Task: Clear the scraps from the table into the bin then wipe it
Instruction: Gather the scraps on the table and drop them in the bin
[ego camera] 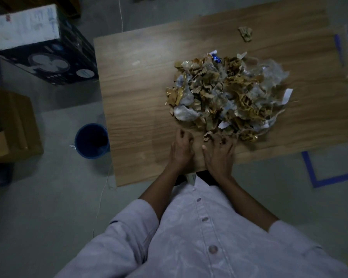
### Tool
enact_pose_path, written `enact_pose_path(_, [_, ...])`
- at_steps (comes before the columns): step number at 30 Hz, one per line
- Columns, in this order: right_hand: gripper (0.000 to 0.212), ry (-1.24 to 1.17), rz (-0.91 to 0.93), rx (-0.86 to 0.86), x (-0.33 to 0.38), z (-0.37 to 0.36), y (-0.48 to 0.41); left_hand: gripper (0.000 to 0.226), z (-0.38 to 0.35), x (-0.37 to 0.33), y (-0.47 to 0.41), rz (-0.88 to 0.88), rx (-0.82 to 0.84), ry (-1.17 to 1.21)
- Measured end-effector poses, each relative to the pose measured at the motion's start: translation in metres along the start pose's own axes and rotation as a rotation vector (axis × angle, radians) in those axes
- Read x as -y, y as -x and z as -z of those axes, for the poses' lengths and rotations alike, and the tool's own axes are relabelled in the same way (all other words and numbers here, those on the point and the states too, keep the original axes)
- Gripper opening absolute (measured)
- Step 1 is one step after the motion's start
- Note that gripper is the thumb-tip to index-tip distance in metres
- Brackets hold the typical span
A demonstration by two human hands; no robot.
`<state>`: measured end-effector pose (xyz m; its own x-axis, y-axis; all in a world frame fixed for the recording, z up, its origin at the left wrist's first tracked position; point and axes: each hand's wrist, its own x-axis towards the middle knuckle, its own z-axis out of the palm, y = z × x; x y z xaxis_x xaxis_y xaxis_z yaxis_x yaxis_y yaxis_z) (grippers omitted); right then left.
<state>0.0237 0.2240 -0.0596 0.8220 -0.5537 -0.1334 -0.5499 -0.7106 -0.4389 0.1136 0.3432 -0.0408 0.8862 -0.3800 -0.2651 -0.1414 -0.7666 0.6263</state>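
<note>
Head view, looking down: a wooden bench [139,97] is carrying a broad pile of scraps [225,93], brown torn paper mixed with clear plastic, white slips and one blue wrapper, which is lying on the right half of the top, near the person's edge. A single crumpled brown scrap [245,34] is lying well apart from the pile, toward the far edge. The right hand [219,155] is resting palm down on the bench, its fingers [223,140] spreading straight and touching the near rim of the pile without gripping anything. The left hand [182,151] is lying just beside it, its fingers curling under; whether they are pinching anything cannot be told. A round blue bin [91,140] is standing upright on the floor against the bench's left edge, its inside too dark to show any contents. Beyond it, a brown cardboard box [10,125] and a black printed carton [54,63] are standing on the floor, both closed, the carton bearing a white box [24,25]
</note>
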Motion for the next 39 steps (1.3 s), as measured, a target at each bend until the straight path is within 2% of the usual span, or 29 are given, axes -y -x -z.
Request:
enact_pose_path(2, [0.049, 0.059, 0.025, -0.001, 0.009, -0.002, -0.010, 0.018, -0.003, -0.004, 0.000, 0.013, 0.003, 0.079])
enact_pose_path(4, [0.048, 0.061, 0.002, 0.006, 0.019, -0.002, -0.017, 0.033, -0.002, -0.009, -0.001, 0.017, 0.024, 0.150])
enact_pose_path(6, [0.041, 0.041, -0.028, 0.037, 0.026, -0.001, -0.023, 0.043, 0.001, -0.014, -0.005, -0.006, 0.081, 0.182])
enact_pose_path(12, [0.025, -0.026, 0.062, 0.072, 0.028, 0.000, -0.026, 0.046, 0.006, -0.022, -0.016, -0.074, 0.199, 0.121])
enact_pose_path(15, [0.028, -0.236, 0.001, 0.046, 0.019, 0.004, -0.024, 0.044, 0.005, -0.021, -0.019, -0.084, 0.222, 0.055])
enact_pose_path(17, [0.040, -0.366, -0.060, 0.024, 0.014, 0.007, -0.021, 0.043, 0.003, -0.021, -0.021, -0.078, 0.229, 0.035])
enact_pose_path(20, [0.057, -0.458, -0.154, 0.079, 0.013, 0.008, -0.018, 0.037, 0.000, -0.025, -0.026, -0.061, 0.228, 0.044])
enact_pose_path(22, [0.052, -0.484, -0.178, 0.071, 0.013, 0.007, -0.019, 0.033, -0.001, -0.029, -0.029, -0.031, 0.225, 0.057])
enact_pose_path(25, [0.043, -0.532, -0.191, 0.021, 0.020, 0.023, -0.021, 0.028, 0.004, -0.038, -0.029, -0.010, 0.213, 0.153])
enact_pose_path(27, [0.042, -0.568, -0.136, -0.067, 0.029, 0.041, -0.024, 0.026, 0.015, -0.047, -0.029, -0.023, 0.128, 0.280])
enact_pose_path(31, [0.037, -0.631, 0.012, -0.347, 0.055, 0.078, -0.042, 0.026, 0.051, -0.086, -0.043, -0.174, -0.105, 0.376])
enact_pose_path(34, [0.037, -0.613, 0.041, -0.483, 0.071, 0.097, -0.073, 0.030, 0.073, -0.118, -0.071, -0.313, -0.152, 0.429])
enact_pose_path(36, [0.041, -0.568, 0.015, -0.506, 0.078, 0.104, -0.094, 0.042, 0.079, -0.130, -0.090, -0.342, -0.106, 0.439])
enact_pose_path(39, [0.054, -0.438, -0.058, -0.346, 0.076, 0.107, -0.113, 0.052, 0.075, -0.132, -0.106, -0.295, 0.008, 0.324])
